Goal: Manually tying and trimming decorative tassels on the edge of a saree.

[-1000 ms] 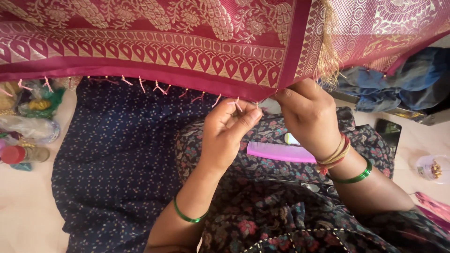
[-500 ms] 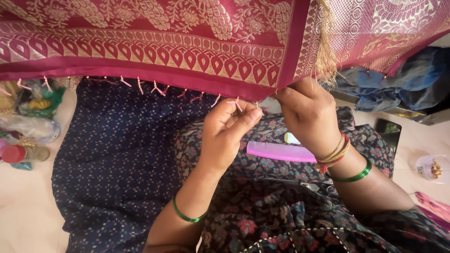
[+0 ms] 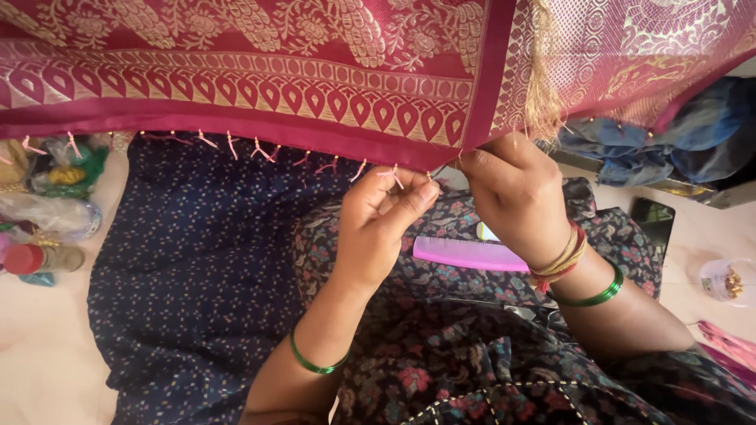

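A maroon woven cloth with gold patterns (image 3: 260, 79) hangs across the top of the view, its lower hem lined with small pink knotted tassels (image 3: 260, 149). My left hand (image 3: 378, 216) pinches a tassel thread at the hem between thumb and fingers. Just to its right, my right hand (image 3: 516, 197) grips the hem where a bunch of loose gold fringe (image 3: 543, 86) hangs. Both wrists wear green bangles. A pink comb (image 3: 465, 253) lies on my lap under my hands.
A dark blue dotted cloth (image 3: 181, 267) covers the floor at left. Plastic bags, thread spools and a red-capped bottle (image 3: 39, 257) lie at the far left. A black phone (image 3: 652, 220) and a small clear container of beads (image 3: 724, 282) sit at right.
My hands have stayed at the hem, with only slight finger movement on the tassel thread. The cloth has barely shifted.
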